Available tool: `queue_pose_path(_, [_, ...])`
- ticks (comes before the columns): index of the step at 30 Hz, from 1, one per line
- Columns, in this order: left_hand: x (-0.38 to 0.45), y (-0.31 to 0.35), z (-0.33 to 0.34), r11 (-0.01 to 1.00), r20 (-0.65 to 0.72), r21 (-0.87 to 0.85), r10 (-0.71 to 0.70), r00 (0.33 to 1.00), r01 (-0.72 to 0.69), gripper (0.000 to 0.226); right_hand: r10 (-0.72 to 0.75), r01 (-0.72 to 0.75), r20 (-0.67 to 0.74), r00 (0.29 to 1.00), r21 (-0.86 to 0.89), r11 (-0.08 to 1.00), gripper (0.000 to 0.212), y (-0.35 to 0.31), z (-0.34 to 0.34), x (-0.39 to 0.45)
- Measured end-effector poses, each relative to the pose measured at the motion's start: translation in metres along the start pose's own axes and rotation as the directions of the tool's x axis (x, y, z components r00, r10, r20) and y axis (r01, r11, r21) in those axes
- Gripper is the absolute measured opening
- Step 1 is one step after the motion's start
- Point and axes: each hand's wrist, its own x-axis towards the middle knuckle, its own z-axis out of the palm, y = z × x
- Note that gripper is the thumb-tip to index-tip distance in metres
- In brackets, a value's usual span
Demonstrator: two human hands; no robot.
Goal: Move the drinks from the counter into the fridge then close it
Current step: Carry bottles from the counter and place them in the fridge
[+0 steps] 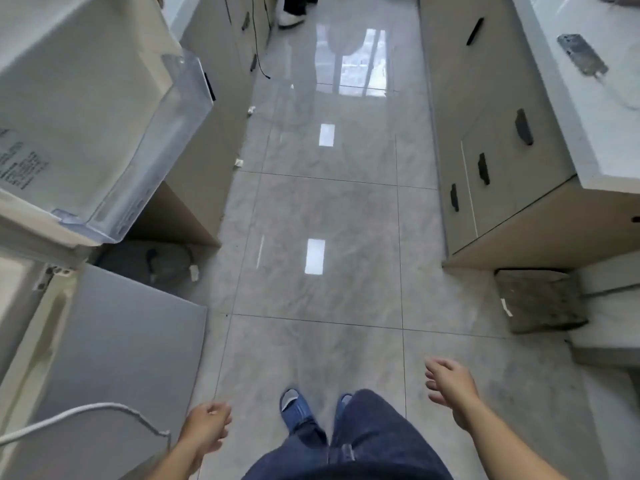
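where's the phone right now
The phone lies flat on the white counter at the upper right of the head view, above the cabinet handles.

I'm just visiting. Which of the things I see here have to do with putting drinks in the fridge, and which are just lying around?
Part of the job:
fridge door, standing open
its clear door shelf
counter
left hand and right hand, both holding nothing

Just lying about:
phone on the counter
white cable
paper scraps on the floor
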Motion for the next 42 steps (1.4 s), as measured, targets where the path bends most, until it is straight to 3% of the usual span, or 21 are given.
queue_pose_path(4, [0.019, 0.045, 0.007, 0.997, 0.035, 0.082, -0.016, 0.999, 0.013, 0.013, 0.109, -0.109, -0.046, 0.993, 0.001, 0.994, 0.012, 0.029, -0.016, 0.008])
queue_pose_path(8, [0.036, 0.122, 0.030, 0.994, 0.072, 0.081, 0.073, 0.995, -0.079, 0.011, 0.228, -0.229, -0.081, 0.970, 0.001, 0.973, 0.014, 0.046, -0.032, 0.032])
queue_pose_path(13, [0.048, 0.220, 0.064, 0.990, 0.054, 0.012, 0.137, 0.989, -0.137, 0.009, 0.307, -0.310, -0.073, 0.949, -0.032, 0.950, 0.015, 0.012, -0.047, 0.087])
queue_pose_path(16, [0.049, 0.263, 0.080, 0.992, 0.021, 0.011, 0.129, 0.991, -0.129, 0.011, 0.282, -0.283, -0.022, 0.959, -0.097, 0.954, 0.014, -0.050, -0.053, 0.127])
queue_pose_path(22, [0.060, 0.330, 0.108, 0.997, -0.041, -0.031, 0.070, 0.997, -0.071, 0.018, 0.007, 0.021, 0.133, 0.991, -0.210, 0.978, 0.015, -0.238, -0.045, 0.207])
queue_pose_path(27, [0.082, 0.374, 0.120, 0.993, -0.081, -0.111, 0.021, 0.997, -0.030, 0.016, -0.118, 0.159, 0.207, 0.971, -0.197, 0.968, 0.015, -0.385, -0.023, 0.254])
queue_pose_path(37, [0.165, 0.489, 0.106, 0.947, -0.123, -0.283, -0.197, 0.973, 0.156, 0.018, -0.151, 0.250, 0.275, 0.950, -0.375, 0.892, 0.015, -0.575, 0.046, 0.325])
queue_pose_path(42, [0.191, 0.591, 0.084, 0.926, -0.167, -0.376, -0.109, 0.980, 0.039, 0.016, -0.172, 0.304, 0.317, 0.933, -0.435, 0.848, 0.013, -0.656, 0.076, 0.353])
